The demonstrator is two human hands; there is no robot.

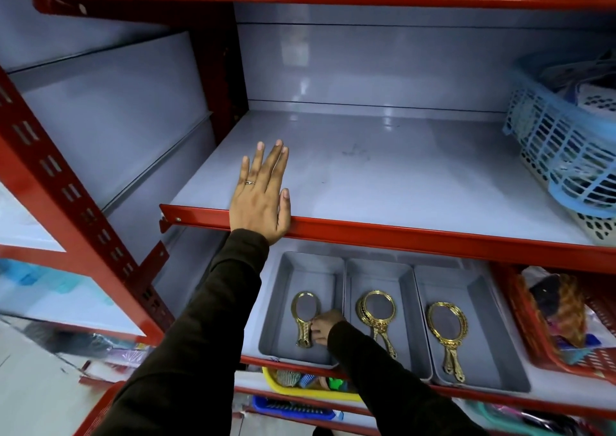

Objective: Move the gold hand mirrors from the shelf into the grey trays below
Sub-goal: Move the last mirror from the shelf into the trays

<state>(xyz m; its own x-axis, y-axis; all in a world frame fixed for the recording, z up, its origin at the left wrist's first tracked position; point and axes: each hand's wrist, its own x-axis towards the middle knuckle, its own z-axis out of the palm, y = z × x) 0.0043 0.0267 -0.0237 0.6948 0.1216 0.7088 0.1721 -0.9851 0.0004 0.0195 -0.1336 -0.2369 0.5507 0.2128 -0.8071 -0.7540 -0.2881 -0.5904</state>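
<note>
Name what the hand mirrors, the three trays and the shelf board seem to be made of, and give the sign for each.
Hand mirrors: shiny gold frames, embossed handles; gilt metal or gold-coated plastic, cannot tell which.
Grey trays: matte, smooth, rounded moulded corners; probably plastic.
Shelf board: glossy pale grey, mirroring lights, with a red folded front lip and a rivet; likely painted sheet metal.

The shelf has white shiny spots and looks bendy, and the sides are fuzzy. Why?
In the head view, the spots are glare from lights on the glossy grey shelf; the wide-angle lens bows the red shelf edge; the blue basket and the far left edge are blurred.
</note>
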